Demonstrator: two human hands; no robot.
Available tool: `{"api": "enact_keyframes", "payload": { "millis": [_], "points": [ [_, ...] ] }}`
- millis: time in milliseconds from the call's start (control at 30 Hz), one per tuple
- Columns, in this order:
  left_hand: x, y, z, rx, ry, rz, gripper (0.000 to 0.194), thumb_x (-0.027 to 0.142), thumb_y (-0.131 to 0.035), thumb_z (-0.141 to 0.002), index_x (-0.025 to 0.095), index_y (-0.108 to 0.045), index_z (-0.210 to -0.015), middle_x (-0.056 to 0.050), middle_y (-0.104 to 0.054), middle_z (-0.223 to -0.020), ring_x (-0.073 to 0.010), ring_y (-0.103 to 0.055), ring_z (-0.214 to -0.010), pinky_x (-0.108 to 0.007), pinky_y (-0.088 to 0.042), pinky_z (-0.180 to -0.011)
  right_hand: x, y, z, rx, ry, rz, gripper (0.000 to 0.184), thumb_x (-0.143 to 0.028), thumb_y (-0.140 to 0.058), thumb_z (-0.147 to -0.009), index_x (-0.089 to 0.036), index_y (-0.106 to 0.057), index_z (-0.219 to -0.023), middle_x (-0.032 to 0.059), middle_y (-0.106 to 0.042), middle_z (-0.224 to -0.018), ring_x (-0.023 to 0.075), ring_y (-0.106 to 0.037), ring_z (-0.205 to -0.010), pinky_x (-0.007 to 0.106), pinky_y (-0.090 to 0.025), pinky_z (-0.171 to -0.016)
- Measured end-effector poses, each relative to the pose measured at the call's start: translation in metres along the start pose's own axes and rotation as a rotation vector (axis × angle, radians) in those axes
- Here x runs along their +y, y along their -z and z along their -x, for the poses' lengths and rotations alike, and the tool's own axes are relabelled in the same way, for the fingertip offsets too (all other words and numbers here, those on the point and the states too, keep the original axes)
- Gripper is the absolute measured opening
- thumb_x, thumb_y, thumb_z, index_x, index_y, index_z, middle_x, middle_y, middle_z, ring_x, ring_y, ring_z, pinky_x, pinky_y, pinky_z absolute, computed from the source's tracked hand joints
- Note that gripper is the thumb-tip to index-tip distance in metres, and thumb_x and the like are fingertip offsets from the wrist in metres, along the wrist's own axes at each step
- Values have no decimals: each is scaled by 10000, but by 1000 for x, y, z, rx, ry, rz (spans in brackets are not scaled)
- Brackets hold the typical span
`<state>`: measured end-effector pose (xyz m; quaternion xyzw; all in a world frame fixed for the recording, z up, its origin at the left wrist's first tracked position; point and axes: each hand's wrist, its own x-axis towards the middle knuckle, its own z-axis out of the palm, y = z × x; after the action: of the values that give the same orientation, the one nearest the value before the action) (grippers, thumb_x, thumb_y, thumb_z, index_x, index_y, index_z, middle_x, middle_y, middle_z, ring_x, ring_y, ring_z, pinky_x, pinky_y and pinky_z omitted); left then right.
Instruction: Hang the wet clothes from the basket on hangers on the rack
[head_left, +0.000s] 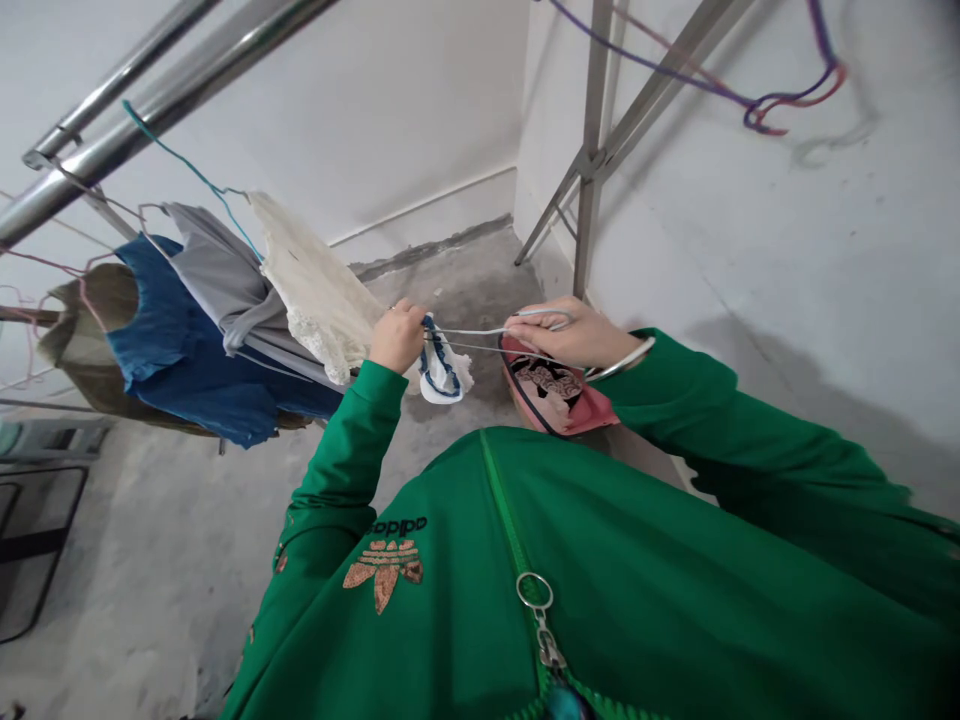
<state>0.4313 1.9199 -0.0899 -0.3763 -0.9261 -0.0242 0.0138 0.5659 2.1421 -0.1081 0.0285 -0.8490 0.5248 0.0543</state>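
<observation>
My left hand (397, 337) is closed on a small white garment with blue ruffled trim (442, 375), which hangs below the fingers. A pale wire hanger (476, 332) stretches between my hands, its far end reaching the garment. Fingers wrapped, my right hand (568, 333) grips the other end of this hanger. Whether the hanger is inside the garment is hidden by my left hand. Beneath my right hand stands a pink basin (596, 412) with dark and pale pink cloth in it. A cream lace garment (319, 280) hangs just left of my left hand.
A metal rail (172, 100) crosses the upper left, bearing a grey garment (225, 270), a blue shirt (187, 330) and an olive garment (90, 320). Metal legs (589, 160) of a rack stand by the wall. Purple and red hangers (750, 103) hang at upper right.
</observation>
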Motion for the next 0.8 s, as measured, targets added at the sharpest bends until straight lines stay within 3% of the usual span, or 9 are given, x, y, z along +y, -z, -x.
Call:
{"api": "enact_keyframes", "payload": {
  "millis": [133,233,333,467,600,700,800],
  "points": [
    [21,-4,1,33,-104,-132,265,139,-412,-886,161,-675,-908,-144,-603,-1010,-273,-568,-963,-392,-430,-795,-1,-25,-16,43,59,-16,301,-416,-521,-825,-156,-637,-726,11,-617,-692,124,-507,-655,265,-420,-625],
    [23,-7,2,77,-91,-164,233,190,-439,-897,185,-672,-874,-146,-585,-1038,-303,-530,-1031,-425,-413,-805,-3,-36,-27,52,57,-82,278,-372,-497,-824,-149,-602,-696,-12,-537,-599,94,-441,-585,244,-366,-577],
    [14,-4,0,71,-32,-147,228,191,-446,-897,193,-672,-929,-138,-571,-1102,-299,-518,-1048,-424,-418,-815,-5,-28,-33,24,-18,-158,234,-330,-512,-809,-134,-613,-731,-26,-479,-536,76,-402,-521,229,-314,-525],
    [-8,8,-3,136,73,-81,267,168,-438,-896,182,-679,-1008,-151,-558,-1132,-301,-510,-1089,-420,-424,-878,-11,-2,-34,1,-44,-208,214,-310,-544,-814,-120,-628,-766,-38,-441,-506,64,-360,-478,228,-277,-496],
    [-27,9,-7,191,170,177,305,140,-468,-860,205,-665,-1084,-111,-607,-1021,-262,-582,-998,-372,-455,-868,-21,13,-28,-24,-55,-166,205,-297,-537,-839,-128,-636,-780,-32,-457,-517,70,-372,-488,236,-292,-503],
    [-35,-1,-12,281,241,543,284,109,-442,-831,194,-668,-979,-50,-625,-833,-193,-613,-828,-304,-483,-783,-27,16,-24,-40,-105,-93,193,-286,-532,-850,-142,-641,-782,-23,-484,-542,80,-396,-511,249,-324,-535],
    [-39,-11,-19,334,431,948,201,135,-435,-823,187,-628,-829,22,-516,-588,-124,-525,-546,-239,-458,-592,-28,22,-18,-48,-152,-31,207,-315,-543,-853,-153,-650,-781,-22,-483,-547,85,-385,-507,259,-327,-541]
  ]
}}
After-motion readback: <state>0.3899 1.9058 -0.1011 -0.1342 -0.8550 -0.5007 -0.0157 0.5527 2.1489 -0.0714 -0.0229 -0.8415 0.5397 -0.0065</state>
